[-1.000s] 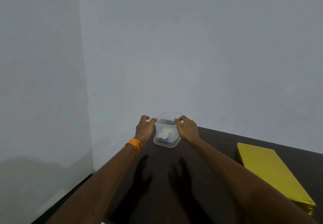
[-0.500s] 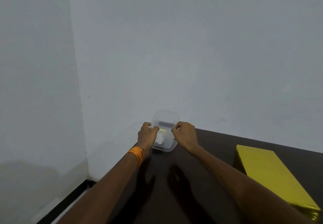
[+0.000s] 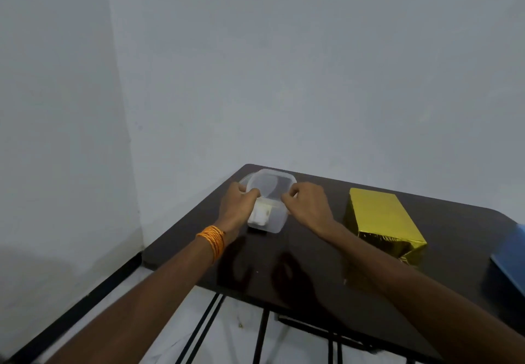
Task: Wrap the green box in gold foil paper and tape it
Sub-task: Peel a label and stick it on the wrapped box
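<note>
A box wrapped in gold foil (image 3: 382, 223) stands on the dark table (image 3: 312, 267), right of my hands. At the table's far left corner is a clear plastic container (image 3: 270, 206) with a pale, whitish item (image 3: 260, 215) inside. My left hand (image 3: 238, 207) grips the container's left rim with curled fingers. My right hand (image 3: 308, 207) pinches its right rim. The container is tilted toward me and seems to rest on its lid (image 3: 245, 180).
A blue flat object (image 3: 511, 258) lies at the table's right edge, partly cut off. White walls meet in a corner close behind the table. Black metal legs (image 3: 261, 335) show under the near edge, above a pale floor.
The camera has dipped, showing more of the table and the box. Both hands kept hold of the container and drew it slightly toward me, tilting it.
</note>
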Motion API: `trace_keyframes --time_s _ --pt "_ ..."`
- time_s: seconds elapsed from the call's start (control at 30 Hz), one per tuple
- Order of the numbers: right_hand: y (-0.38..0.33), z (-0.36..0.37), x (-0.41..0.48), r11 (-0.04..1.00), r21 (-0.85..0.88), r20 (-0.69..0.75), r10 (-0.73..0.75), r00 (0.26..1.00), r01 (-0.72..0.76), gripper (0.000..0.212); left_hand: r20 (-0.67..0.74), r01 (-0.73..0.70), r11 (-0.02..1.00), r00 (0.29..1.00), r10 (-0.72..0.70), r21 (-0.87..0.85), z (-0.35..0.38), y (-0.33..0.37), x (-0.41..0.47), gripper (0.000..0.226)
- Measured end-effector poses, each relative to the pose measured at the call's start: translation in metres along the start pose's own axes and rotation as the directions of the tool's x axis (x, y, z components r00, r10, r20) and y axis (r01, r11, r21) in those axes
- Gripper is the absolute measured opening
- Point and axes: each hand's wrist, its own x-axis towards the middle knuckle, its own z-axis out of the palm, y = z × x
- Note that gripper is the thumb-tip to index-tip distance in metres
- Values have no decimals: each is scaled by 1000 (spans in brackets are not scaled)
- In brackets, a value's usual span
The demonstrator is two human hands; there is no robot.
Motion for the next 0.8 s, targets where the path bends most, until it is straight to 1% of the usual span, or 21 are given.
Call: trace_keyframes --time_s 0.07,0.13,0.17,0.23,0.27,0.3,0.33,0.37,0.4,0.43,0.5,0.57,0.63,0.67,0.73,0.8 --pt "-2 -3 -8 999 -30 43 18 999 -17 25 23 27 999 999 -26 -26 -2 -5 -10 26" --pt "-7 -8 -13 994 -107 92 19 996 -9 28 18 33 999 999 -33 -32 -5 -6 -15 28" --pt "-11 -12 -13 985 -174 97 -1 995 18 32 0 29 999 1000 -29 -26 -7 -4 -15 29" --pt "-15 -18 -7 948 -303 50 -90 995 101 39 -48 14 1000 999 -15 -11 -14 2 -12 31" --pt "-19 -21 1 936 -318 21 -153 988 152 37 -71 9 1000 997 -10 -13 -19 5 -8 31" --pt "-23 -26 10 930 -305 25 -205 978 203 33 -90 0 1000 996 -2 -22 -23 10 -5 31" --pt "-27 -29 21 935 -262 65 -229 971 238 29 -107 -3 999 994 -1 -43 -27 14 -1 31" --pt "-33 -29 33 944 -205 139 -233 963 258 25 -128 -10 998 992 2 -62 -30 19 3 31" --pt "-39 -28 43 949 -165 248 -224 943 269 23 -141 -14 997 990 3 -77 -33 23 8 31" --pt "-43 -25 49 943 -163 368 -216 904 291 24 -150 -16 996 989 2 -92 -32 25 10 31" --pt "-52 -11 61 894 -241 578 -180 796 377 29 -160 -15 992 987 -6 -128 -34 28 17 33" --pt "-54 6 68 831 -317 725 -98 681 457 36 -166 -12 987 986 -15 -160 -35 28 24 34" --pt "-53 21 70 762 -369 793 -39 607 532 50 -169 -2 977 985 -35 -212 -37 27 31 32" --pt "-52 26 69 732 -391 806 -20 592 557 57 -165 11 968 985 -53 -249 -36 28 33 30" --pt "-51 34 69 706 -394 815 -28 578 589 65 -162 31 946 983 -88 -322 -33 30 39 29" --pt "-52 36 66 717 -390 808 -34 588 578 67 -162 35 934 982 -98 -355 -28 31 43 29"
